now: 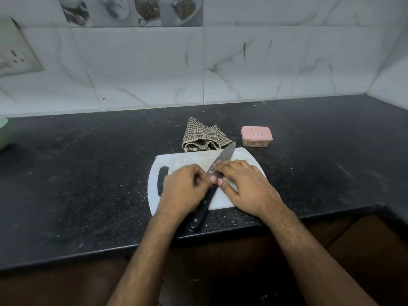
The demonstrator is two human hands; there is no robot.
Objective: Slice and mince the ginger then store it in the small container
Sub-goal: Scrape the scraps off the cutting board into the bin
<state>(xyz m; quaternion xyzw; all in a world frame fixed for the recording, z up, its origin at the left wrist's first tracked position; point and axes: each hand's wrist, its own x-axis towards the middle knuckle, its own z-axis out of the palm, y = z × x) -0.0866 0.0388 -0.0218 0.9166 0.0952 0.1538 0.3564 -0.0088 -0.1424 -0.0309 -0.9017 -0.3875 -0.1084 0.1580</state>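
at centre frame, a left hand (184, 186) with curled fingers and a right hand (245, 184) with fingers laid nearly flat meet on the blade of a knife (217, 173) lying across a white cutting board (185, 159); whether either hand pinches the blade cannot be told. the small container (256, 136), pink lid on, sits upper right of the board beside a checked cloth (204, 135).

My countertop (88, 184) is dark speckled stone, polished but dusted with pale crumbs. On it near the front edge lies a white plastic cutting board (183, 159), matt and scuffed. The knife (223, 161) across it has a dull grey metal blade and a glossy black handle. Beyond the board's far edge sit a woven checked cloth (204, 135) and a small container (256, 136) with clear plastic walls and a smooth pink lid.
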